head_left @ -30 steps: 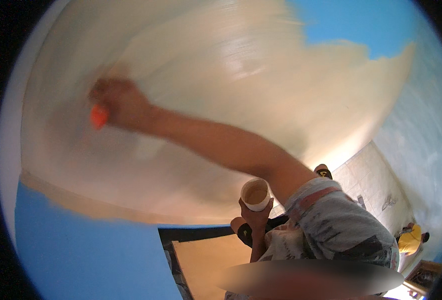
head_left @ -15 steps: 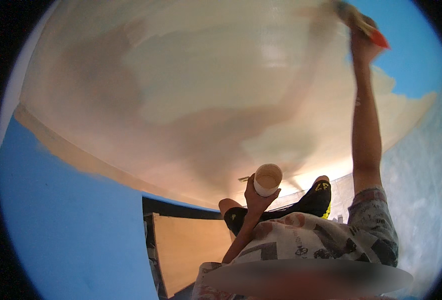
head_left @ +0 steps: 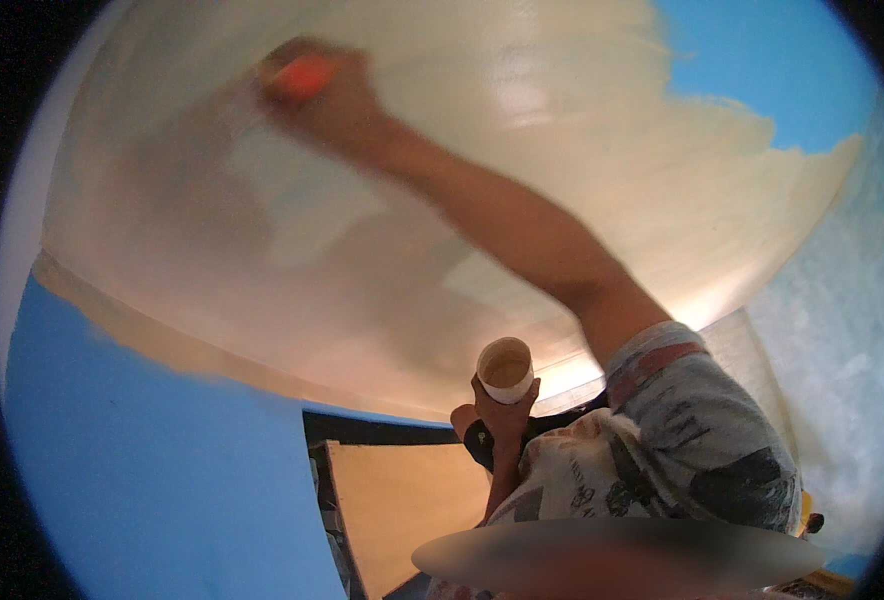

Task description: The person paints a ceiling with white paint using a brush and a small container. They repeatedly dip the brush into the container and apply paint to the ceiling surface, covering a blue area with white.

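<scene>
My left hand is wrapped round a white cup, held upright in front of my body with its open top showing; pale paint appears to be inside. Stretched across to the upper left, my right hand is closed on a paintbrush, whose red-orange handle end shows. Motion blurs this hand, and the bristles are hidden. Behind it is a wall covered in streaky cream paint, with the hand close to its surface or touching it.
A bright blue unpainted-over patch shows at the upper right. To the lower left is a blue wall with a ragged cream edge. A light wooden panel stands in a dark opening beside it. A mottled pale-blue wall rises on the right.
My right hand has swept with the brush from the upper right across to the upper left. My left hand still holds the cup, slightly lower and further left in view.
</scene>
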A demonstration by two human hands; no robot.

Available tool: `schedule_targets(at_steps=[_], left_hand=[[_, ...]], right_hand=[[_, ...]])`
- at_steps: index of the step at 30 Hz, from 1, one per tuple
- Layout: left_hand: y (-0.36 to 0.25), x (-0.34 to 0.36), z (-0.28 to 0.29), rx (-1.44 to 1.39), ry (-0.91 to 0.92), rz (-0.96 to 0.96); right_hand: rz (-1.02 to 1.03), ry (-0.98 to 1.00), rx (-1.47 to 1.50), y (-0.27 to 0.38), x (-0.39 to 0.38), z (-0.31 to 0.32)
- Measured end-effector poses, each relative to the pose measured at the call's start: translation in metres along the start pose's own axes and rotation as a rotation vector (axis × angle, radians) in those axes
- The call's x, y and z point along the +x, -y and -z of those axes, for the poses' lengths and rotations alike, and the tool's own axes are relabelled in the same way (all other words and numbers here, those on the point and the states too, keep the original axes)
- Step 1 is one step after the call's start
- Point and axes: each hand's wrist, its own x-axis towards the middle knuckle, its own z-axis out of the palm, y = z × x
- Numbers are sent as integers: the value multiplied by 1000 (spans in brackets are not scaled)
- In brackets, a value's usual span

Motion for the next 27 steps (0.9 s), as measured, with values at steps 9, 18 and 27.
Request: schedule_targets(at_steps=[9,18,27], left_hand=[[5,16,8,-158,102,-46],[2,16,12,-143,48,-42],[-28,2,14,-24,5,40]], right_hand=[[-140,-168,-783,-142,47,388],[-172,-93,-138,-47,-4,160],[-2,-22,246,49,-34,-51]])
